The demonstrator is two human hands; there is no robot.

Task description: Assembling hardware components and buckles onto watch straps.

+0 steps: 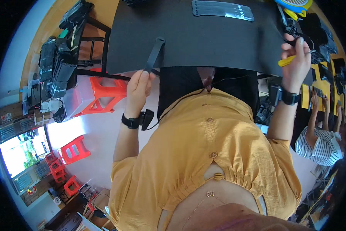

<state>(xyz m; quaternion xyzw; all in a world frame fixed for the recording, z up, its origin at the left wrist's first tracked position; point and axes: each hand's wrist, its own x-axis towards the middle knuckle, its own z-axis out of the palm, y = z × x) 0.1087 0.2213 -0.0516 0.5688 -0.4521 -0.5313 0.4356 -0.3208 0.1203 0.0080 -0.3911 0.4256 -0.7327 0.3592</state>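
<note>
My left hand [139, 89] is closed at the table's front edge, its thumb and fingers pinching one end of a black strap [155, 53]. The strap's far, rounded end reaches over the black table [203, 44]. On the right, my right hand [297, 63] is raised by the table's edge, with its fingers curled round a yellow-handled tool [286, 61]. The tool's working end is mostly hidden by the fingers, so its exact kind does not show. Farther back on the table lies a flat bundle of dark straps [223, 10], apart from both hands.
A blue and yellow fan [295, 4] stands at the far right, near some metal tools [290, 24]. Black strap bundles hang in a stack [59, 69] at left, near a red stool [103, 94]. At right, a person in a striped top [318, 144] works at another table.
</note>
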